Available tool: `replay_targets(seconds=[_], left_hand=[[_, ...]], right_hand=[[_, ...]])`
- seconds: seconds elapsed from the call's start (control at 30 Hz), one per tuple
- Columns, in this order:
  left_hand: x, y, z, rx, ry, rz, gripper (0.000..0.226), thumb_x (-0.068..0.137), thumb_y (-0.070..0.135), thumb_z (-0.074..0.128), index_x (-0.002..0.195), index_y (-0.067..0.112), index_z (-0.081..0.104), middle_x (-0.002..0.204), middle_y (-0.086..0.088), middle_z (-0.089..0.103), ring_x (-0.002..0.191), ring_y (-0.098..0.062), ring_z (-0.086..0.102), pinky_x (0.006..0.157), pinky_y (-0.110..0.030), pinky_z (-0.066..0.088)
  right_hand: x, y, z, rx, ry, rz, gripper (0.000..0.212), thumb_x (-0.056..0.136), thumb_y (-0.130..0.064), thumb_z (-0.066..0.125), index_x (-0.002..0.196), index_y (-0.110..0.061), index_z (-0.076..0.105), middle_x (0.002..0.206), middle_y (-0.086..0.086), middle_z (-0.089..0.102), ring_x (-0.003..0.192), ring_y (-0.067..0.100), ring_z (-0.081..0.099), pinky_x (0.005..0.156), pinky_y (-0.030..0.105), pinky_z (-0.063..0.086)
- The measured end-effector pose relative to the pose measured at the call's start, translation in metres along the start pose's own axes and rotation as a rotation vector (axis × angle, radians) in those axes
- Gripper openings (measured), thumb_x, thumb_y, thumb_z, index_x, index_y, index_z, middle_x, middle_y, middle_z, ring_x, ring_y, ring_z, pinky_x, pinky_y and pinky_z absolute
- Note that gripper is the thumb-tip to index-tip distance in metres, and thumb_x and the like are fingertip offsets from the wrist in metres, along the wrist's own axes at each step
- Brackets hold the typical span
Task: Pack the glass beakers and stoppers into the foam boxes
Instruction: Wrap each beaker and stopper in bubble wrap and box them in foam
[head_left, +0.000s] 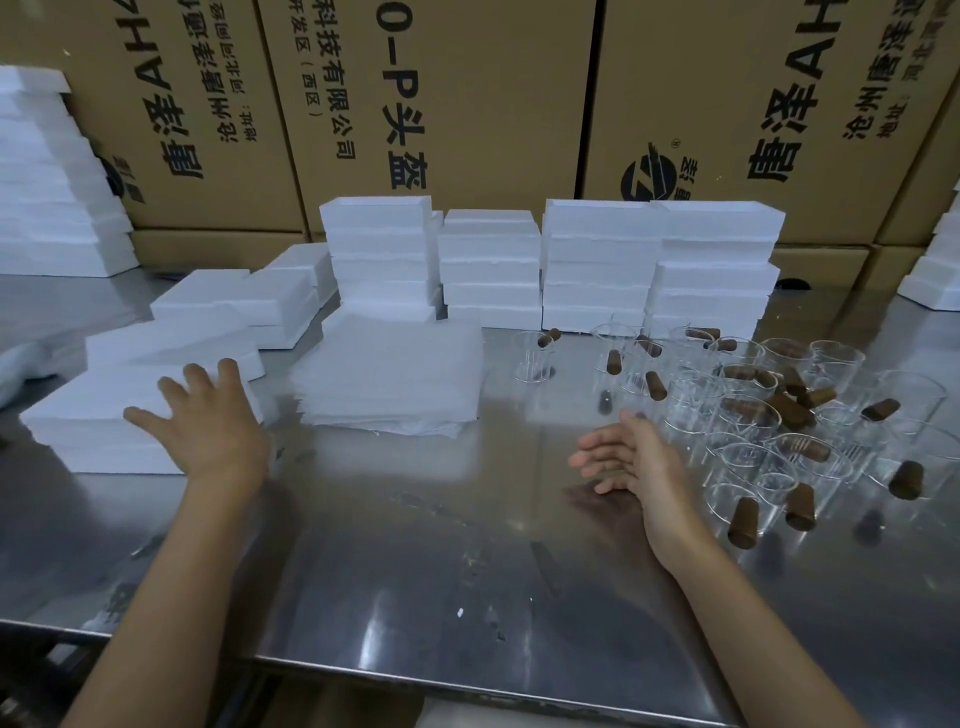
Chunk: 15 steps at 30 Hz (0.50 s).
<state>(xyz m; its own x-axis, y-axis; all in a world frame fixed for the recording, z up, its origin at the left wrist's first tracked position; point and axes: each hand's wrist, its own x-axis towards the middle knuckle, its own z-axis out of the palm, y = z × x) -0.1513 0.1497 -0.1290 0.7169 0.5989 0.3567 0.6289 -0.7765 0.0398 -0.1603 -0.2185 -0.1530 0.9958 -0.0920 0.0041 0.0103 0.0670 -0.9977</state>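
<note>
A: Where are the glass beakers (748, 415) sitting?

B: I am seeing them bunched on the right of the shiny table (415, 545), standing up, mouths pointing up. Brown stoppers (792, 410) are lying on their sides among them, pointing every which way.

A: And the hands?

B: My left hand (208, 421) is lying flat, fingers spread, on a white foam box (104, 415). My right hand (623, 457) is hanging loose beside the beakers, holding nothing.

A: Anything between?

B: A pile of thin white sheets (389, 374), with more foam stacks (597, 260) behind.
</note>
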Motion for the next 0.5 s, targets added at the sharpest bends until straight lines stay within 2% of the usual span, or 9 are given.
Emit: replay_targets(seconds=[0.2, 0.27, 0.33, 0.4, 0.43, 0.5], left_hand=[[0.011, 0.008, -0.003, -0.071, -0.049, -0.042, 0.064, 0.079, 0.020, 0.074, 0.134, 0.010, 0.043, 0.141, -0.022, 0.040, 0.137, -0.042, 0.028, 0.112, -0.067, 0.016], [0.010, 0.016, -0.007, -0.126, 0.011, -0.009, 0.058, 0.082, 0.016, 0.067, 0.135, 0.007, 0.044, 0.146, -0.024, 0.036, 0.140, -0.042, 0.023, 0.113, -0.064, 0.015], [0.011, 0.029, -0.011, -0.241, 0.156, 0.071, 0.050, 0.082, 0.005, 0.060, 0.131, 0.002, 0.049, 0.144, -0.028, 0.038, 0.137, -0.043, 0.027, 0.110, -0.061, 0.021], [0.016, 0.047, -0.019, -0.364, 0.277, 0.179, 0.043, 0.084, 0.000, 0.055, 0.127, -0.001, 0.054, 0.136, -0.030, 0.045, 0.128, -0.046, 0.037, 0.100, -0.058, 0.031], [0.023, 0.058, -0.021, -0.409, 0.280, 0.226, 0.041, 0.086, 0.002, 0.054, 0.126, -0.001, 0.055, 0.132, -0.030, 0.048, 0.124, -0.046, 0.041, 0.096, -0.056, 0.034], [0.045, 0.084, -0.024, -0.503, 0.181, 0.290, 0.037, 0.091, 0.008, 0.050, 0.127, 0.002, 0.054, 0.128, -0.026, 0.051, 0.118, -0.045, 0.046, 0.094, -0.052, 0.038]], right_hand=[[0.004, 0.009, 0.001, -0.044, 0.040, -0.006, 0.046, 0.105, -0.026, 0.040, 0.081, 0.001, 0.068, 0.069, 0.013, 0.071, 0.054, 0.013, 0.058, 0.049, 0.020, 0.045], [0.005, 0.015, 0.003, -0.113, 0.075, -0.029, 0.037, 0.102, -0.017, 0.044, 0.078, -0.002, 0.068, 0.066, 0.010, 0.070, 0.056, 0.012, 0.057, 0.050, 0.017, 0.045], [0.010, 0.017, 0.008, -0.201, 0.102, -0.030, 0.031, 0.097, -0.011, 0.046, 0.074, -0.005, 0.066, 0.064, 0.007, 0.069, 0.054, 0.009, 0.055, 0.048, 0.014, 0.044], [0.018, 0.017, 0.015, -0.288, 0.117, -0.025, 0.030, 0.093, -0.010, 0.047, 0.071, -0.008, 0.066, 0.059, 0.004, 0.068, 0.049, 0.006, 0.054, 0.049, 0.017, 0.044], [0.024, 0.017, 0.018, -0.333, 0.120, -0.035, 0.029, 0.092, -0.011, 0.048, 0.069, -0.009, 0.066, 0.057, 0.002, 0.067, 0.050, 0.008, 0.055, 0.052, 0.022, 0.046], [0.034, 0.017, 0.027, -0.463, 0.122, -0.077, 0.029, 0.090, -0.017, 0.049, 0.067, -0.013, 0.067, 0.057, 0.001, 0.068, 0.054, 0.012, 0.061, 0.060, 0.028, 0.050]])
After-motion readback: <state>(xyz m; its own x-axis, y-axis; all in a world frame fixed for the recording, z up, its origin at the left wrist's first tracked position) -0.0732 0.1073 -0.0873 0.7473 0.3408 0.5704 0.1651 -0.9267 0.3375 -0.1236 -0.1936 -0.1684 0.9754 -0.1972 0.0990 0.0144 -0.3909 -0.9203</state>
